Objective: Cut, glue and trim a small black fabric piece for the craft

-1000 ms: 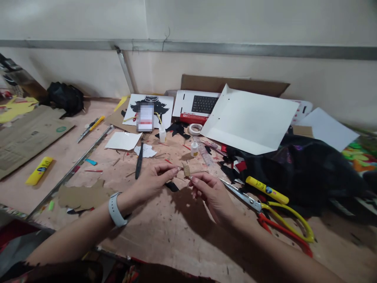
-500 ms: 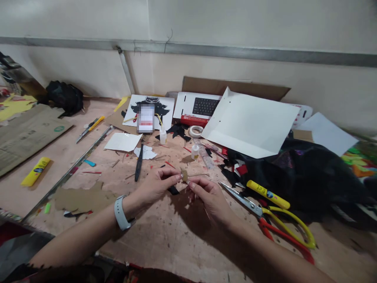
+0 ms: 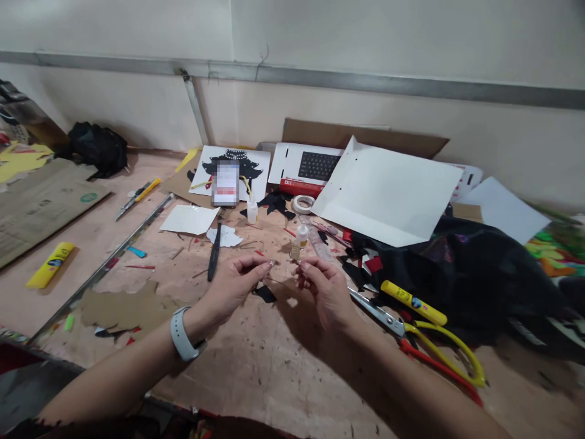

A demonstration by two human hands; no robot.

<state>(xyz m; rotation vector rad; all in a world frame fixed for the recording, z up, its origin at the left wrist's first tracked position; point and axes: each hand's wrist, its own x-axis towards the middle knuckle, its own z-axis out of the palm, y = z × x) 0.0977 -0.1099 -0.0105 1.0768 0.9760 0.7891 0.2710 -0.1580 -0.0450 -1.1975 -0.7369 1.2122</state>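
My right hand (image 3: 323, 288) pinches a small tan cardboard piece (image 3: 295, 251) between thumb and forefinger and holds it upright above the worn wooden table (image 3: 256, 360). My left hand (image 3: 232, 285) hovers just left of it, thumb and forefinger pinched together about a hand's width from the piece; I see nothing in them. A white watch (image 3: 181, 334) is on the left wrist. A small glue bottle (image 3: 302, 233) stands right behind the piece. A black scrap (image 3: 265, 294) lies under the hands.
Scissors with yellow and red handles (image 3: 439, 353) and a yellow cutter (image 3: 414, 302) lie right of my right hand, beside a black bag (image 3: 484, 274). A black tool (image 3: 214, 253), metal ruler (image 3: 105, 268) and cardboard scrap (image 3: 123, 308) lie left. A white sheet (image 3: 388, 192), tape roll (image 3: 303, 203) and phone (image 3: 225, 183) sit behind.
Both hands held the cardboard piece between them before. Now only the right hand has it, raised and turned upright, and the left fingertips have come off it.
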